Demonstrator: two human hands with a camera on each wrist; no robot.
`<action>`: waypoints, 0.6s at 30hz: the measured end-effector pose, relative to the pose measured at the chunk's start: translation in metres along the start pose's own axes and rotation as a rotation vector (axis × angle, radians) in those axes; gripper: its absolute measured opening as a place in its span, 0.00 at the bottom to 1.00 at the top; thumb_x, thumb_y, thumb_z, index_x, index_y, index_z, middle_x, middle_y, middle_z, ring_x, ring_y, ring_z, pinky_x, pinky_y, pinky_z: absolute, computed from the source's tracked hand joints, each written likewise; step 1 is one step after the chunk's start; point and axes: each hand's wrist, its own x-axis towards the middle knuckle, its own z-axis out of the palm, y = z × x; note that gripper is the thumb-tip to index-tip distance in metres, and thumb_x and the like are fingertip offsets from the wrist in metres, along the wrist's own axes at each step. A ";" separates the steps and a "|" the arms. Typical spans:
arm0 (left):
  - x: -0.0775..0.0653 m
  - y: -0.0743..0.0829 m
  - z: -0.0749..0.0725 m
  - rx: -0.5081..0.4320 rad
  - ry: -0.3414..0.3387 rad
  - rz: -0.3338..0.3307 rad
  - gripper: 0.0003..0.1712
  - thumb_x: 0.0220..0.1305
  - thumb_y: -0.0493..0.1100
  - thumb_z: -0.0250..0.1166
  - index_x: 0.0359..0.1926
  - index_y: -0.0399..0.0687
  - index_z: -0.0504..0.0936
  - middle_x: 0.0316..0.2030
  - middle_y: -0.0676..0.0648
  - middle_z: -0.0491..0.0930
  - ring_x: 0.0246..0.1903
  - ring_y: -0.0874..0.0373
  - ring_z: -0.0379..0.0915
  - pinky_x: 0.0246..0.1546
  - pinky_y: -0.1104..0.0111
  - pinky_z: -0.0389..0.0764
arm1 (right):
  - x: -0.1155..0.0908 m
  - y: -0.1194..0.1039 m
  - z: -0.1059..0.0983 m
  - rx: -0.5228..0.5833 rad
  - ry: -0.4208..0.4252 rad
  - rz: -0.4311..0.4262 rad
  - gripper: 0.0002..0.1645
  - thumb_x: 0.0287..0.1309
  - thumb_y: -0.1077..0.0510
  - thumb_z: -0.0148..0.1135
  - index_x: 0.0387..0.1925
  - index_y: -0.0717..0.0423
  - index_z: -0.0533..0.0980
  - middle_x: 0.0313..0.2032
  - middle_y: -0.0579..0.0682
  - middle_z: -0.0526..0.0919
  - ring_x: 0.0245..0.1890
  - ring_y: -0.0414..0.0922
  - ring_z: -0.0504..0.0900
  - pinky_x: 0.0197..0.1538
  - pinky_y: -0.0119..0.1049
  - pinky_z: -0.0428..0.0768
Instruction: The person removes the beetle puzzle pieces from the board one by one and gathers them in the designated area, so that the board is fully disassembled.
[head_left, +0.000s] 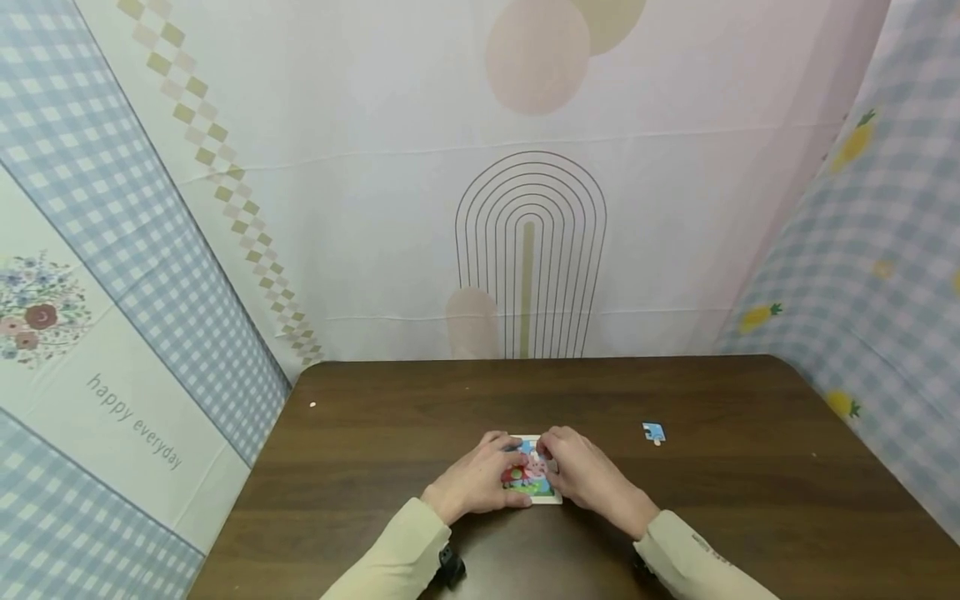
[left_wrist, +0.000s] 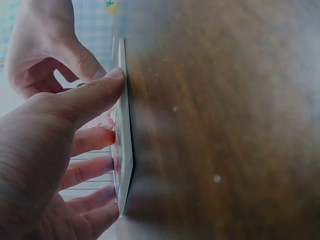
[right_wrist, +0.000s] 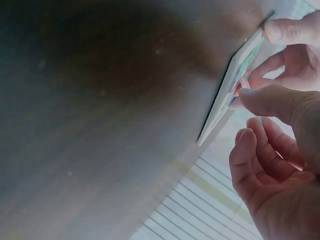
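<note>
A small jigsaw puzzle board [head_left: 546,500] with a white frame and a colourful cartoon picture lies flat on the table, between both hands. My left hand [head_left: 483,473] holds it from the left, thumb on the near edge and the other fingers spread over the picture and far edge. At the board's right side my right hand [head_left: 588,475] pinches a small puzzle piece [right_wrist: 244,82] just above the picture; the fingers mostly hide it. To the right lies a loose blue puzzle piece [head_left: 653,432], apart from both hands.
The dark brown wooden table [head_left: 375,417] reaches back to a white patterned cloth [head_left: 375,250]. Checked cloths hang at the left and right. A tiny white speck [head_left: 312,404] lies near the table's far left corner.
</note>
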 end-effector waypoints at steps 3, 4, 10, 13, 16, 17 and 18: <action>0.001 0.001 0.001 -0.003 0.003 0.002 0.30 0.65 0.61 0.79 0.62 0.54 0.88 0.73 0.47 0.78 0.77 0.47 0.68 0.74 0.58 0.79 | -0.002 0.003 -0.001 0.042 0.013 0.039 0.13 0.58 0.68 0.79 0.42 0.58 0.83 0.37 0.47 0.83 0.37 0.42 0.77 0.39 0.35 0.82; 0.001 0.001 0.001 -0.004 0.003 0.002 0.30 0.65 0.61 0.79 0.63 0.54 0.88 0.74 0.47 0.77 0.77 0.47 0.68 0.74 0.58 0.79 | -0.003 0.005 -0.001 0.067 0.020 0.052 0.14 0.57 0.68 0.80 0.41 0.58 0.84 0.36 0.47 0.83 0.36 0.41 0.77 0.38 0.33 0.81; 0.000 0.000 0.003 -0.010 -0.001 -0.007 0.32 0.65 0.61 0.79 0.64 0.54 0.87 0.75 0.48 0.77 0.78 0.46 0.67 0.74 0.56 0.78 | -0.011 0.022 -0.006 0.185 0.060 0.054 0.15 0.55 0.67 0.82 0.43 0.59 0.85 0.36 0.46 0.85 0.35 0.37 0.78 0.38 0.29 0.80; 0.000 0.000 0.003 -0.018 0.001 -0.009 0.32 0.64 0.61 0.79 0.65 0.54 0.87 0.75 0.48 0.77 0.78 0.46 0.67 0.74 0.55 0.79 | -0.017 0.032 -0.010 0.232 0.056 0.075 0.14 0.57 0.65 0.81 0.44 0.58 0.85 0.36 0.46 0.85 0.35 0.36 0.78 0.39 0.28 0.81; -0.001 0.000 0.003 -0.023 0.005 -0.007 0.32 0.64 0.60 0.79 0.64 0.54 0.87 0.75 0.47 0.77 0.78 0.46 0.67 0.74 0.55 0.78 | -0.025 0.042 -0.016 0.266 0.050 0.112 0.14 0.58 0.63 0.81 0.44 0.57 0.85 0.36 0.45 0.85 0.36 0.36 0.79 0.40 0.29 0.81; -0.001 -0.001 0.002 -0.023 0.007 -0.005 0.32 0.64 0.60 0.80 0.64 0.54 0.87 0.75 0.47 0.77 0.78 0.46 0.67 0.74 0.55 0.78 | -0.028 0.046 -0.018 0.272 0.052 0.123 0.14 0.58 0.63 0.81 0.44 0.57 0.85 0.36 0.44 0.85 0.36 0.36 0.79 0.40 0.29 0.81; -0.001 -0.001 0.002 -0.024 0.010 -0.003 0.31 0.64 0.60 0.80 0.64 0.53 0.88 0.74 0.47 0.77 0.78 0.45 0.67 0.75 0.55 0.78 | -0.031 0.050 -0.020 0.275 0.053 0.132 0.14 0.58 0.63 0.81 0.45 0.57 0.86 0.36 0.44 0.85 0.36 0.36 0.79 0.40 0.29 0.81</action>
